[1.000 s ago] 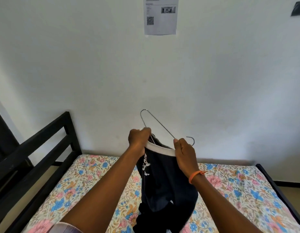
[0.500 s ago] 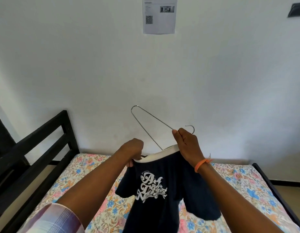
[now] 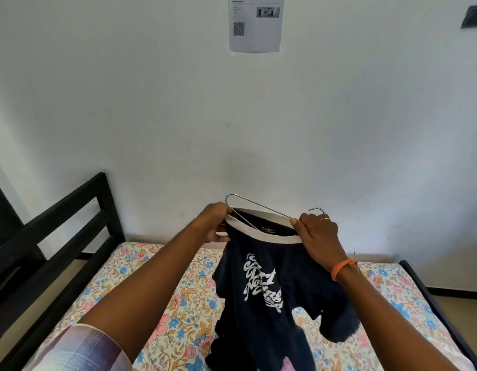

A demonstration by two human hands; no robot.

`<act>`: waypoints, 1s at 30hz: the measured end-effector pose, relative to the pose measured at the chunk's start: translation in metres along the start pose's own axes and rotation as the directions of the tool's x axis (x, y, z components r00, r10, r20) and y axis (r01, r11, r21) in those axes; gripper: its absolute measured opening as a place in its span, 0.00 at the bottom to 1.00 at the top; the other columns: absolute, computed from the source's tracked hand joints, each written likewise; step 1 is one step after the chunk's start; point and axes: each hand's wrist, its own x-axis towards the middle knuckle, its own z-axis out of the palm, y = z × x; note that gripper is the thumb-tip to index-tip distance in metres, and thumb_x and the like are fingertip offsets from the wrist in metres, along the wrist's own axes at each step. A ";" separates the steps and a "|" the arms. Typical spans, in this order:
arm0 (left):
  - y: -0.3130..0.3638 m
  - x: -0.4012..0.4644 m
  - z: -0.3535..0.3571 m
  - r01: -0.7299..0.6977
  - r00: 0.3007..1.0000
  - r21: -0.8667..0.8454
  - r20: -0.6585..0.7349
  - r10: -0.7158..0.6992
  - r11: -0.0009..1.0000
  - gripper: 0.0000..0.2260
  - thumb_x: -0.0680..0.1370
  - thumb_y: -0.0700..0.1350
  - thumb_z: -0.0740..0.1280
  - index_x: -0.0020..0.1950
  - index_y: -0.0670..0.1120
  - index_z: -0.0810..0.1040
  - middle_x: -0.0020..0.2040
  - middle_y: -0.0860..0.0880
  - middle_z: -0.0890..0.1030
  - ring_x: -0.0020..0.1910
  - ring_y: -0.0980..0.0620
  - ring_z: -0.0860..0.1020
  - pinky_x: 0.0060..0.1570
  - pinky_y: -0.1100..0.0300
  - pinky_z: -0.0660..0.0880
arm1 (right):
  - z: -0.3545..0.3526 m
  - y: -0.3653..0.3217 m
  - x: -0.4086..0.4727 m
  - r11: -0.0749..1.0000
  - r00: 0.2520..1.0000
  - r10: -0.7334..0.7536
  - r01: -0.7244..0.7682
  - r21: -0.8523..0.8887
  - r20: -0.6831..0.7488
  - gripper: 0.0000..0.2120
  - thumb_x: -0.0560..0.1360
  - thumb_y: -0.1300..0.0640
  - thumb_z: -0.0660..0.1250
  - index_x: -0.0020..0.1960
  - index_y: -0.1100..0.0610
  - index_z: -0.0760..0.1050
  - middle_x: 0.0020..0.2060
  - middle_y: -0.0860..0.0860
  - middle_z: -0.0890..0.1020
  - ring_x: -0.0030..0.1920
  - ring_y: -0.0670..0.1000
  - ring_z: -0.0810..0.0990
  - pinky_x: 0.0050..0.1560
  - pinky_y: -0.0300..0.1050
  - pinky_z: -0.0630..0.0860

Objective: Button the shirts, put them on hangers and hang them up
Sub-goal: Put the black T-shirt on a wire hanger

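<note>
- Since half a second ago the left hand [image 3: 214,223] has come up to the left end of the collar, the wire hanger [image 3: 254,207] has tipped lower so its long side is now lying close along the collar's far edge, and the navy T-shirt [image 3: 269,298] has turned so its white print is slanting.
- The left hand is pinching the white collar [image 3: 261,232] at its left end, right where the hanger's rounded corner is sticking out just above the fingers.
- The right hand [image 3: 316,234] is gripping the collar's right end together with the hanger wire; the small hook is poking up just behind its knuckles.
- One wire of the hanger is running down into the neck opening; how far it is reaching inside is hidden.
- The shirt is hanging from both hands, held above the bed [image 3: 151,295], with its lower part drooping toward the floral sheet; whether it is touching cannot be told.
- An orange band [image 3: 340,269] is sitting on the right wrist and a ring on one finger of that hand.
- A black bed frame [image 3: 71,218] is standing to the left of the shirt.
- A printed sheet [image 3: 256,22] is sticking to the wall high above the shirt.
</note>
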 end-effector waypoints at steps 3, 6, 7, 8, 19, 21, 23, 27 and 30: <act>0.013 0.002 0.001 -0.108 0.980 0.022 -0.168 0.110 0.994 0.08 0.76 0.41 0.58 0.47 0.41 0.76 0.41 0.43 0.78 0.40 0.45 0.78 0.37 0.51 0.78 | -0.001 0.010 -0.004 0.996 1.000 -0.011 0.009 -0.083 -0.016 0.24 0.79 0.37 0.45 0.41 0.50 0.72 0.42 0.47 0.73 0.48 0.55 0.71 0.46 0.49 0.63; 0.017 0.002 0.002 -0.266 0.833 0.634 -0.227 0.504 0.726 0.12 0.77 0.45 0.57 0.40 0.42 0.76 0.39 0.45 0.78 0.40 0.43 0.79 0.38 0.52 0.77 | 0.003 0.017 -0.012 0.988 0.999 -0.024 0.027 -0.152 0.025 0.23 0.79 0.38 0.46 0.45 0.49 0.75 0.51 0.49 0.75 0.56 0.55 0.71 0.49 0.50 0.64; 0.017 -0.001 0.006 -0.248 0.771 0.830 -0.143 0.620 0.499 0.13 0.78 0.46 0.57 0.39 0.43 0.75 0.40 0.45 0.78 0.41 0.42 0.79 0.38 0.54 0.73 | 0.005 0.018 -0.016 0.979 0.998 -0.044 0.051 -0.196 0.044 0.22 0.79 0.38 0.47 0.46 0.48 0.76 0.54 0.50 0.76 0.58 0.56 0.71 0.51 0.52 0.64; 0.016 -0.005 0.011 -0.225 0.720 0.928 -0.048 0.693 0.298 0.13 0.79 0.47 0.57 0.40 0.44 0.75 0.42 0.45 0.79 0.42 0.42 0.79 0.38 0.55 0.70 | 0.008 0.018 -0.020 0.968 0.995 -0.060 0.076 -0.240 0.075 0.22 0.79 0.38 0.48 0.46 0.48 0.76 0.57 0.51 0.77 0.61 0.57 0.71 0.52 0.54 0.65; -0.003 -0.024 0.076 -0.458 0.709 0.807 0.077 0.701 0.374 0.15 0.78 0.49 0.59 0.35 0.43 0.71 0.33 0.48 0.74 0.35 0.45 0.74 0.34 0.56 0.64 | -0.005 -0.047 -0.006 0.986 0.978 -0.031 0.064 -0.155 0.207 0.14 0.83 0.49 0.55 0.56 0.49 0.79 0.71 0.53 0.72 0.75 0.56 0.61 0.68 0.57 0.58; -0.003 -0.020 0.067 -0.431 0.720 0.799 0.025 0.693 0.419 0.15 0.76 0.50 0.61 0.33 0.42 0.70 0.30 0.47 0.74 0.32 0.44 0.74 0.31 0.53 0.66 | -0.020 -0.029 0.005 0.992 0.988 0.030 -0.010 -0.127 0.154 0.15 0.82 0.46 0.57 0.46 0.51 0.78 0.51 0.51 0.82 0.61 0.55 0.76 0.56 0.53 0.68; -0.009 -0.017 0.061 -0.474 0.777 0.709 0.060 0.626 0.521 0.15 0.75 0.52 0.65 0.36 0.42 0.73 0.31 0.45 0.78 0.32 0.45 0.79 0.34 0.49 0.77 | -0.036 -0.009 0.014 0.992 0.977 0.104 -0.116 0.057 0.186 0.17 0.81 0.46 0.60 0.38 0.53 0.77 0.37 0.49 0.80 0.46 0.55 0.78 0.45 0.50 0.70; -0.040 -0.023 0.078 -0.524 0.778 0.587 0.036 0.627 0.617 0.21 0.71 0.65 0.69 0.38 0.48 0.74 0.33 0.52 0.79 0.30 0.57 0.76 0.36 0.56 0.76 | -0.057 -0.002 0.026 0.955 0.969 0.051 -0.118 0.272 0.241 0.17 0.80 0.51 0.66 0.36 0.58 0.80 0.29 0.48 0.76 0.33 0.48 0.74 0.37 0.46 0.64; -0.080 -0.025 0.105 -0.448 0.831 0.675 0.072 0.551 0.587 0.28 0.63 0.74 0.68 0.38 0.49 0.74 0.34 0.54 0.79 0.33 0.58 0.78 0.37 0.55 0.77 | -0.065 -0.009 0.037 0.953 0.974 0.047 -0.109 0.281 0.220 0.17 0.80 0.53 0.66 0.36 0.60 0.82 0.30 0.52 0.78 0.35 0.51 0.75 0.38 0.45 0.64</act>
